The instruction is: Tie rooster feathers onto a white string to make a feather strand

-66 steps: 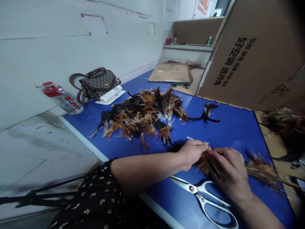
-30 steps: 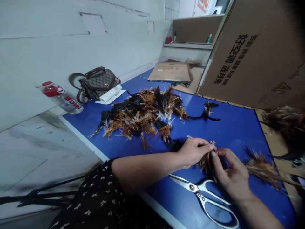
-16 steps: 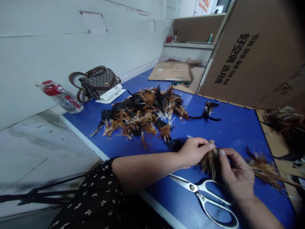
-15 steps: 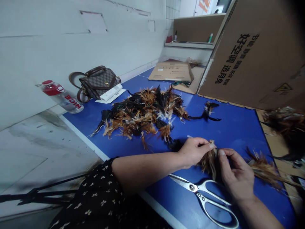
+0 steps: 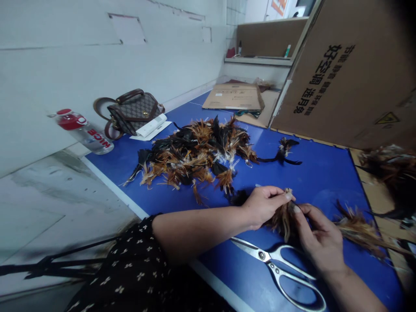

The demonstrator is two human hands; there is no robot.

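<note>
A bundle of brown and black feathers (image 5: 282, 221) hangs tips down from my left hand (image 5: 264, 207), pinched near its pale top end between thumb and fingers. My right hand (image 5: 320, 234) is closed at the bundle's right side, thumb and forefinger pressed together on its dark feathers. Just below both hands lie metal scissors (image 5: 274, 264), blades pointing left and handles spread. Left of the hands sits a large pile of brown and black feather bunches (image 5: 191, 151). More loose brown feathers (image 5: 360, 229) lie beyond my right hand.
A small black feather bunch (image 5: 283, 152) lies apart on the blue tabletop (image 5: 320, 180). Along the wall stand a water bottle (image 5: 84, 132), a patterned handbag (image 5: 134, 110) and folded white paper (image 5: 151, 128). Flat cardboard (image 5: 232, 97) lies at the back; a tall cardboard panel (image 5: 354, 82) borders the right.
My right hand has moved slightly left, its thumb and forefinger closing in on the feather bundle. My left hand keeps its pinch almost in place. The scissors and pile have not moved.
</note>
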